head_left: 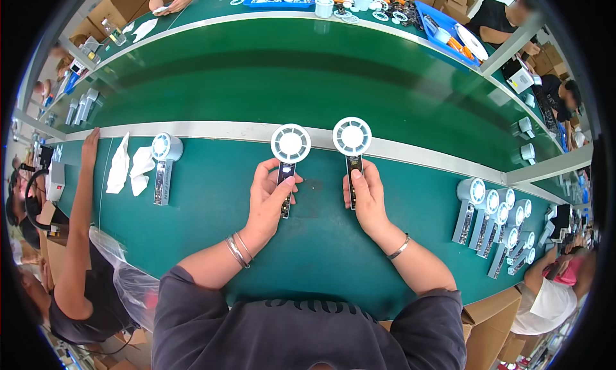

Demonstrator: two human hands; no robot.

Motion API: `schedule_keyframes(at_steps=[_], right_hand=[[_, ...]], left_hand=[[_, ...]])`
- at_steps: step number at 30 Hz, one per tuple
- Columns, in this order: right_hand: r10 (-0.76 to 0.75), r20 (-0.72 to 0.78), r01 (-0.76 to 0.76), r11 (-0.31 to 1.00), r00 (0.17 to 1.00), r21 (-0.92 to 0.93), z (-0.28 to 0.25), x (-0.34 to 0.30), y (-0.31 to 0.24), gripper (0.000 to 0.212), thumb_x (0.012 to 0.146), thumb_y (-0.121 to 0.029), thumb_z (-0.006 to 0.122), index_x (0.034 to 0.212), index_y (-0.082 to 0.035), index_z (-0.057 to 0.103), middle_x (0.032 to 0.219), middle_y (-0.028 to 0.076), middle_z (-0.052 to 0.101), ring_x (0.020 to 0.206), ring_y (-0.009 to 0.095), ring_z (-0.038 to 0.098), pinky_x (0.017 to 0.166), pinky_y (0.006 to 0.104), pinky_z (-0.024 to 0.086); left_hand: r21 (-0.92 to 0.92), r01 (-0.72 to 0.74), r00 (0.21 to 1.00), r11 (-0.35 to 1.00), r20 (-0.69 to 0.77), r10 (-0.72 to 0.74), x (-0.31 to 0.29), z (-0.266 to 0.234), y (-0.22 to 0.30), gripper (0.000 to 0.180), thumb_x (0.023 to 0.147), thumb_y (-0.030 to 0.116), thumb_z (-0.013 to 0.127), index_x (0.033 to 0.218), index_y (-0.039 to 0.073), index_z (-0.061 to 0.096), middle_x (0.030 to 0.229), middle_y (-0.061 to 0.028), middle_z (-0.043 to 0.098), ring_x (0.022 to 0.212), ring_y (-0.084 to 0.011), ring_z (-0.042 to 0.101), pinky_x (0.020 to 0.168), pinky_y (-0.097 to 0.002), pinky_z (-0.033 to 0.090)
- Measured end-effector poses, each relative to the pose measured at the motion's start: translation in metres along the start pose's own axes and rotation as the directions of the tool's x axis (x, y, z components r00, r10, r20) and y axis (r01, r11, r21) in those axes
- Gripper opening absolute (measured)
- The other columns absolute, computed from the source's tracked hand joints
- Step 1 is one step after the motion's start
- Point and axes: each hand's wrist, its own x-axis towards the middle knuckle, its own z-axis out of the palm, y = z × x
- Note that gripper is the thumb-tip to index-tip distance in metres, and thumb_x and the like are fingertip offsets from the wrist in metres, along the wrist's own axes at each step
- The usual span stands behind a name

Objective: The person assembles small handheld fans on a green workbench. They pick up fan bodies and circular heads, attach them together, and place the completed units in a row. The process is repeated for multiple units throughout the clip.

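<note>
My left hand (266, 193) is closed around the handle of a small handheld fan (290, 143) with a round white head and a dark, exposed circuit board along its handle. A second handheld fan (352, 136) of the same kind is gripped in my right hand (366, 193), its handle also showing bare circuitry. Both are held upright side by side over the green table (308, 261), heads toward the far rail, my thumbs lying on the boards. To the left, another fan (167, 147) lies with its grey handle pointing toward me.
Several similar fans (476, 190) lie grouped at the right. White cloths (119, 164) rest at the left, near a co-worker's raised arm (80, 209). A white metal rail (244, 130) and green panel (269, 75) bound the far side. A cardboard box (491, 318) stands at lower right.
</note>
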Motion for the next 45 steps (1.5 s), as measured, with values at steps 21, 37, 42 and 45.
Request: schedule_keyframes(at_steps=[21,37,42,45], right_hand=[[0.011,-0.017,-0.011,1.000,1.000,-0.006,0.0018,-0.0003,-0.0006,0.029,0.097,-0.026,0.042,0.112,-0.002,0.041,0.076,0.002,0.048,0.055,0.006,0.044,0.046,0.0198,0.038],[0.037,-0.010,-0.037,0.999,0.999,0.025,0.0001,0.0011,0.0012,0.029,0.096,-0.025,0.043,0.113,-0.002,0.041,0.076,0.003,0.049,0.055,0.007,0.045,0.046,0.0204,0.038],[0.031,-0.005,-0.030,1.000,1.000,0.006,-0.0002,0.0007,-0.0005,0.028,0.096,-0.025,0.043,0.113,-0.002,0.041,0.076,0.003,0.049,0.055,0.007,0.045,0.046,0.0208,0.038],[0.026,-0.003,-0.026,1.000,1.000,0.011,-0.0006,0.0004,0.0008,0.029,0.096,-0.025,0.043,0.113,-0.002,0.041,0.076,0.003,0.049,0.055,0.007,0.045,0.046,0.0207,0.038]], left_hand=[[-0.049,-0.015,1.000,0.999,0.015,0.016,0.0010,-0.0032,-0.0048,0.033,0.089,0.013,0.054,0.118,0.004,0.041,0.093,-0.0117,0.059,0.078,-0.0112,0.053,0.062,-0.0235,0.046],[-0.038,-0.012,1.000,0.999,0.006,0.013,0.0006,-0.0022,-0.0029,0.030,0.087,0.009,0.053,0.115,0.004,0.041,0.092,-0.0133,0.059,0.077,-0.0121,0.054,0.061,-0.0243,0.046],[-0.036,-0.012,1.000,0.999,0.006,0.013,0.0009,-0.0016,-0.0024,0.030,0.087,0.009,0.053,0.114,0.004,0.041,0.092,-0.0135,0.059,0.077,-0.0122,0.054,0.061,-0.0242,0.046],[-0.033,-0.012,1.000,0.999,0.008,0.012,0.0009,-0.0016,-0.0016,0.030,0.087,0.009,0.053,0.114,0.004,0.041,0.092,-0.0133,0.059,0.076,-0.0122,0.054,0.061,-0.0242,0.046]])
